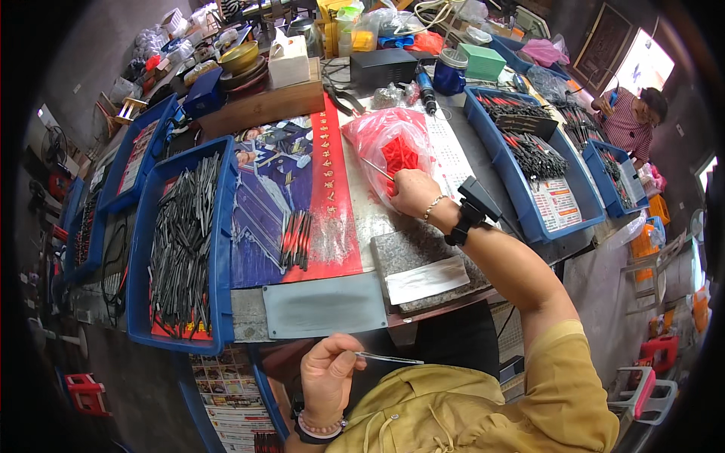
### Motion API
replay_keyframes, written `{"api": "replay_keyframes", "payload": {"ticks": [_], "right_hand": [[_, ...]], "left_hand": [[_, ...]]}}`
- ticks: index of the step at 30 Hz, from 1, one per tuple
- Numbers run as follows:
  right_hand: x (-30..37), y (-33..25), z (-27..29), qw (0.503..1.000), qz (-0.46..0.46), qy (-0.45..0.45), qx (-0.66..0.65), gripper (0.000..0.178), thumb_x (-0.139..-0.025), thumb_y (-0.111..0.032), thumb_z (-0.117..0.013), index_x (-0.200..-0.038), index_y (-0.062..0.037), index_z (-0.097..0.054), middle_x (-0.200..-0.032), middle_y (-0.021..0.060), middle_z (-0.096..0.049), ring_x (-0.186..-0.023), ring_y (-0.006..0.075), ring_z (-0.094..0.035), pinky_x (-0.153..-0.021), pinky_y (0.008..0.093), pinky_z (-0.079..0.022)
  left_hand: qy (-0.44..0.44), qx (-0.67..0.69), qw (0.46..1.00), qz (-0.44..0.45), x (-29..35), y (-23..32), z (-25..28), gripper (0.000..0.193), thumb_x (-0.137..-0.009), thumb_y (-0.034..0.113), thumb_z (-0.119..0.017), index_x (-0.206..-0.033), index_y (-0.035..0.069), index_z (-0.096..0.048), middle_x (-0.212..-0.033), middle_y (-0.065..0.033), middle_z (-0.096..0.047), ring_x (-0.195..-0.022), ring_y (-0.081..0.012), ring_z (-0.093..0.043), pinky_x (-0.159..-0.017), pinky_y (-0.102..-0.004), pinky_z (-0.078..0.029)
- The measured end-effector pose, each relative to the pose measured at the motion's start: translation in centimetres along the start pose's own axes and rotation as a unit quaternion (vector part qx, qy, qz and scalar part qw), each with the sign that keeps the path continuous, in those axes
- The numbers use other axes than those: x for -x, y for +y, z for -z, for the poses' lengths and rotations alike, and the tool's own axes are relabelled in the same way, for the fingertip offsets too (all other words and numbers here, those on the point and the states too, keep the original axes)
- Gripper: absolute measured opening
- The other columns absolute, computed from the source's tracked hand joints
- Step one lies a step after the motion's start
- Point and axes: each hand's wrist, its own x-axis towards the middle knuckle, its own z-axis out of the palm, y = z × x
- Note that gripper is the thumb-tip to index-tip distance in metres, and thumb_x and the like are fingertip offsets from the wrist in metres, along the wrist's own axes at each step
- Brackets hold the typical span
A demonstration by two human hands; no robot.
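Left hand (326, 380) pinches thin strip (391, 358), right hand (415, 193) fingers closed on slim rod (376, 168) — stray tip could snag plastic bag (368, 136).

The right hand (418, 192) of the person in the mustard shirt (445, 411) reaches over the surface (249, 328) to a clear plastic bag (366, 136) of small red pieces (400, 155), its fingers holding a thin greyish rod (375, 168). Just off the near edge, the left hand's (328, 375) fingers pinch a slim silvery strip (390, 359). Along that edge I see a flat grey rectangular plate (325, 306) and, beside it, a speckled stone slab (404, 253) bearing a pale strip (427, 281). Toward the left, a blue plastic tray (223, 249) heaped with thin black sticks (181, 241) overhangs the edge.
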Motion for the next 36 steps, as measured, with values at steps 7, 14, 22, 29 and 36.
{"api": "replay_keyframes", "payload": {"ticks": [7,14,22,29,36], "right_hand": [[0.1,-0.4,-0.5,0.998,0.034,0.049,0.031,0.032,-0.087,-0.029,-0.068,-0.093,0.0025,-0.073,-0.095,0.0245,-0.072,-0.090,0.0399,-0.071,-0.081,0.0466,-0.056],[-0.1,-0.2,-1.3,0.996,0.032,0.074,0.024,0.020,-0.084,-0.017,-0.066,-0.091,0.0012,-0.072,-0.092,0.0232,-0.071,-0.089,0.0392,-0.070,-0.079,0.0471,-0.056],[0.1,0.5,-1.4,0.993,0.046,0.107,-0.014,0.017,-0.084,-0.016,-0.066,-0.086,0.0002,-0.069,-0.090,0.0234,-0.070,-0.087,0.0399,-0.069,-0.079,0.0469,-0.055],[-1.3,2.2,0.0,0.969,0.052,0.180,-0.159,0.009,-0.078,-0.004,-0.065,-0.086,-0.0002,-0.065,-0.077,0.0176,-0.068,-0.076,0.0303,-0.068,-0.071,0.0380,-0.054],[7.5,1.6,5.0,0.914,0.082,0.073,-0.390,0.014,-0.089,-0.007,-0.069,-0.098,0.0033,-0.067,-0.082,0.0058,-0.070,-0.061,0.0067,-0.059,-0.052,0.0214,-0.047]], "left_hand": [[0.006,-0.014,1.000,0.012,0.6,-0.3,-0.4,0.008,-0.094,0.003,-0.067,-0.101,-0.001,-0.066,-0.102,-0.0086,-0.063,-0.082,-0.0152,-0.061,-0.073,-0.0276,-0.052],[-0.011,0.066,0.997,0.035,1.1,-0.6,-0.9,0.013,-0.094,-0.001,-0.063,-0.105,-0.006,-0.065,-0.099,-0.0091,-0.066,-0.082,-0.0149,-0.064,-0.077,-0.0263,-0.054],[-0.005,0.062,0.997,0.045,1.3,-0.7,-1.1,0.012,-0.095,0.000,-0.063,-0.105,-0.005,-0.065,-0.098,-0.0105,-0.067,-0.080,-0.0150,-0.064,-0.076,-0.0260,-0.054],[0.006,0.059,0.997,0.041,1.0,-0.8,-1.1,0.012,-0.095,0.001,-0.063,-0.106,-0.005,-0.065,-0.096,-0.0104,-0.067,-0.080,-0.0152,-0.064,-0.076,-0.0260,-0.054],[0.023,0.021,0.999,0.011,-0.1,-0.4,-1.2,0.013,-0.095,0.003,-0.063,-0.106,-0.004,-0.064,-0.094,-0.0099,-0.067,-0.078,-0.0145,-0.064,-0.073,-0.0260,-0.053]]}}
